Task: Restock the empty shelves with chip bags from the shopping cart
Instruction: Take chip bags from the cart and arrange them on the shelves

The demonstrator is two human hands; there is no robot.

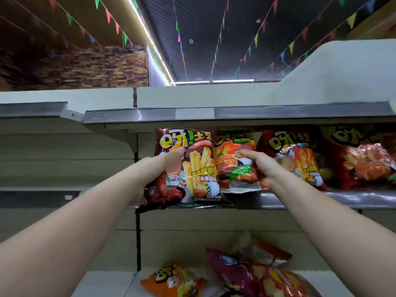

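chip bags at the middle shelf

pale metal shelving fills the view, with a grey price rail along the front of each tier. above it runs a dark ceiling hung with strings of coloured pennants, a bright light strip, and a brick-patterned wall at the left.

the left hand (169,166) grips a dark brown chip bag (188,168) by its left edge, thumb across the front and fingers curled behind, holding it upright at the left end of the middle shelf (321,199). its front shows fries, a large yellow "呀!土豆" logo and "40g" near the bottom.

the right hand (260,165) pinches the orange bag (234,161) just beside it, fingers pressed together on its right edge. further right stand two red bags (293,155) with the same logo.

on the lower shelf (107,284) lie an orange bag, a purple bag (233,273) and others, tumbled flat.
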